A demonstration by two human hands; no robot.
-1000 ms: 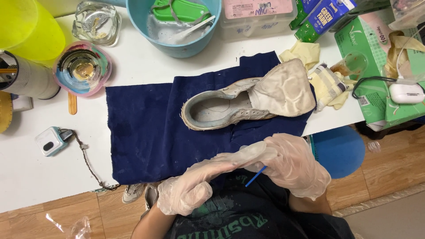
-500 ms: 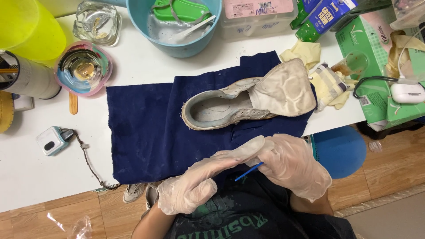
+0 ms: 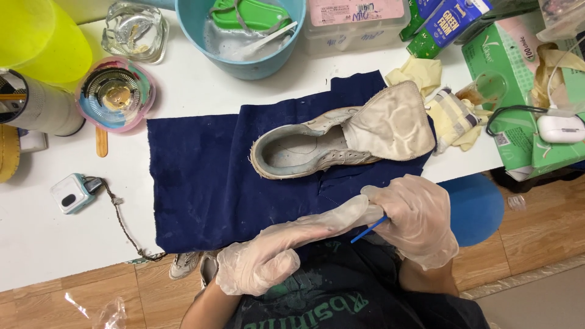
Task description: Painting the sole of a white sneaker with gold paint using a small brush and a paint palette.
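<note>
Right hand [image 3: 417, 219] closed on thin blue stick [image 3: 368, 229], light, rigid; left hand [image 3: 274, 256] gloved, fingers extended, empty. Worn shoe [image 3: 341, 139] beyond hands, soft, best gripped at heel.

Thin, translucent disposable gloves on both hands, dark printed shirt below.

Left hand [image 3: 259, 265] and right hand [image 3: 417, 219] each covered in a loose, wrinkled, milky-clear glove ending at the wrist, bare forearms beyond the cuffs. Just below the hands, a navy shirt [image 3: 341, 298] with large green lettering across the chest, slightly creased.
</note>
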